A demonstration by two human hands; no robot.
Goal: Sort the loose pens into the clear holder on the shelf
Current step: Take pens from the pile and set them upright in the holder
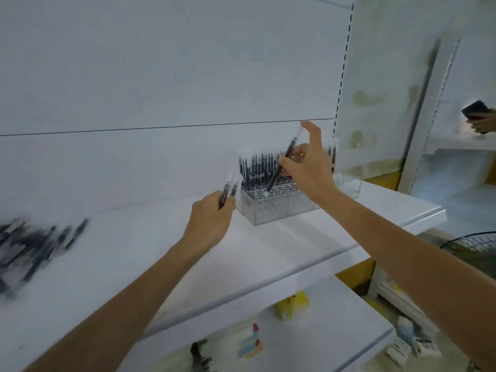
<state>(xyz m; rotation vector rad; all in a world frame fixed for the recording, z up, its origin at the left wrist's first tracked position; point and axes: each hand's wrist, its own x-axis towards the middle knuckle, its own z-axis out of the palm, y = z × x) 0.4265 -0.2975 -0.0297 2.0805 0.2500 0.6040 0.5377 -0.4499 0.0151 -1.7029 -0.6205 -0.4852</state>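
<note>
- Head view, risks: I am watching the right hand point(308, 167) lowering one pen point(279, 169) at a slant, clear tip down, toward the clear holder point(271, 208) on the shelf point(241, 253). At that tilt the tip may be catching a hole's rim or landing between holes, I judge.
- The standing pens point(257, 167) are crowding the back rows just behind it; a knock from the knuckles could be tipping them.
- The holder is sitting near the shelf's right end, so a hard push could be sliding it.
- Pose: the right grip is pinching the pen mid-barrel, forefinger lifting free, arm reaching in from the right.
- The left hand point(212, 221) is waiting just beside the holder's left corner, its grip pressing spare pens point(228, 190) upright.
- The loose pens point(35, 245) are lying blurred at far left.
</note>
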